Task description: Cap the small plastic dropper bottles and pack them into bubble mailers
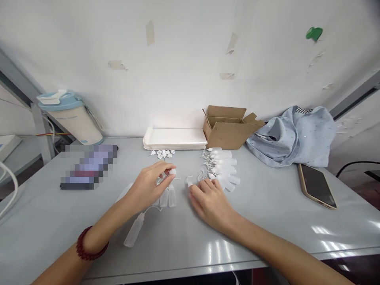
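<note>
My left hand (151,182) is closed in a pinch on a small white cap (172,171). Below its fingers, small translucent plastic bottles (171,196) stand or lie close together, partly covered by the hand. Another such bottle (134,231), with a thin curved tip, lies nearer the front edge. My right hand (209,200) rests low over the table, fingers curled round a small bottle whose white neck (189,181) shows beyond the thumb side; its body is hidden. Just beyond the right fingers lies a row of capped bottles (224,162) with thin tips pointing left.
Several loose white caps (162,153) lie before a stack of white sheets or trays (176,138). An open cardboard box (228,134), a blue cloth bag (297,136) and a phone (317,186) are at the right. A tumbler (74,118) and a blurred-out item (92,168) are at the left.
</note>
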`<act>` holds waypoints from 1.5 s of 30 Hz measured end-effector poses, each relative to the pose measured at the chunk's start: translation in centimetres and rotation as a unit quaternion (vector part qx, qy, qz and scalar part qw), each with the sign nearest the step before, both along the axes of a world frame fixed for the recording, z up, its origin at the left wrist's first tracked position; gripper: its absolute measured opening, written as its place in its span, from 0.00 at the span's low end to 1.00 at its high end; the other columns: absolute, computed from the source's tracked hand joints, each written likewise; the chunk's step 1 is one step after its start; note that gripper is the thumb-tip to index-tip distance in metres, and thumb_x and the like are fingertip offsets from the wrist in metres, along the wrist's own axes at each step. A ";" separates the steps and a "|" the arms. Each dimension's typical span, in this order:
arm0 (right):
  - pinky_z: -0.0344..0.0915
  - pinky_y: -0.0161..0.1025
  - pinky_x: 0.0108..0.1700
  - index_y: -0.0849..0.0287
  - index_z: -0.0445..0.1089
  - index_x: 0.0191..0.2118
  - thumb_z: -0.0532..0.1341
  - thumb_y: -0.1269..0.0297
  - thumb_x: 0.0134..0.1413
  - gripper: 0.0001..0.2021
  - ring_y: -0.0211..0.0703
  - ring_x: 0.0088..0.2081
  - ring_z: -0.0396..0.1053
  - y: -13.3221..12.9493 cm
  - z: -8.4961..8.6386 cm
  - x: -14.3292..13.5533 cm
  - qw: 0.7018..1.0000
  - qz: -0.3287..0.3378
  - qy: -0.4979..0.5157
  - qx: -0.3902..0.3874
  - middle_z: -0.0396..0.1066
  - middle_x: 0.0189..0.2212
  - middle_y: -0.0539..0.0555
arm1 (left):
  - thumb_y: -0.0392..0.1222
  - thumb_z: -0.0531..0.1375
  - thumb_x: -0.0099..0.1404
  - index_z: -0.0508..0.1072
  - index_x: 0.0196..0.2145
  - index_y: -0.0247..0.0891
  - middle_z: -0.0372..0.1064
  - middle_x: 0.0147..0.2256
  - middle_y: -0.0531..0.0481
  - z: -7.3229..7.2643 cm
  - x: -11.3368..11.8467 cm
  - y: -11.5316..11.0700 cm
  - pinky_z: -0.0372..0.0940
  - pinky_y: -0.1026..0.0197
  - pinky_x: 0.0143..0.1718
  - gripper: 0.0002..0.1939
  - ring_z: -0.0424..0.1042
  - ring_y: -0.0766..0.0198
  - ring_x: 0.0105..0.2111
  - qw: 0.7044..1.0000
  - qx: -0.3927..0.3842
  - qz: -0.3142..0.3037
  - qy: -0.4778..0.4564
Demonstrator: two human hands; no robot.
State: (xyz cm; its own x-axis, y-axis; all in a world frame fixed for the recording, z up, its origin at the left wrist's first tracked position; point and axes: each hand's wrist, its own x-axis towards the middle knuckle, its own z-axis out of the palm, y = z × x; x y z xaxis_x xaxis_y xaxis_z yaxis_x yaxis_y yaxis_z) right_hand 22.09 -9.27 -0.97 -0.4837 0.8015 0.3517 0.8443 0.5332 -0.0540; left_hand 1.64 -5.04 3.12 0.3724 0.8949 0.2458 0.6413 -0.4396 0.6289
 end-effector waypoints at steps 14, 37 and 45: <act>0.56 0.34 0.26 0.58 0.57 0.47 0.53 0.62 0.61 0.11 0.39 0.30 0.64 0.1 2.4 1.1 0.896 0.031 0.381 -0.227 0.69 0.29 0.50 | 0.47 0.60 0.60 0.71 0.39 0.39 0.71 0.35 0.50 1.3 0.6 -0.9 0.67 0.62 0.36 0.12 0.71 0.62 0.35 0.961 -0.229 -0.054 -0.144; 0.61 0.35 0.30 0.59 0.65 0.46 0.53 0.58 0.61 0.13 0.36 0.28 0.65 -0.4 2.6 0.7 0.786 0.060 0.472 -0.395 0.72 0.30 0.52 | 0.43 0.57 0.64 0.74 0.36 0.38 0.72 0.33 0.50 0.6 1.2 -1.4 0.65 0.63 0.34 0.08 0.70 0.63 0.33 0.962 -0.191 -0.116 -0.158; 0.58 0.34 0.27 0.60 0.65 0.44 0.57 0.54 0.58 0.15 0.32 0.23 0.60 -0.2 3.0 0.6 0.701 0.074 0.540 -0.461 0.70 0.29 0.51 | 0.43 0.57 0.64 0.75 0.37 0.39 0.72 0.37 0.49 1.0 1.0 -1.5 0.66 0.62 0.37 0.09 0.70 0.62 0.36 0.954 -0.200 -0.134 -0.175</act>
State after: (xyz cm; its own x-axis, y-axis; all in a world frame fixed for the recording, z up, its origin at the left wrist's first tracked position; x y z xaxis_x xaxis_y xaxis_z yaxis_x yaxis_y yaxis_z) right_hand 22.71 -9.45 2.01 -0.4359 0.8981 -0.0576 -0.0143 -0.0709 -0.9974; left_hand 2.60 -6.50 4.12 0.5591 0.8272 0.0557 0.2582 -0.2376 0.9364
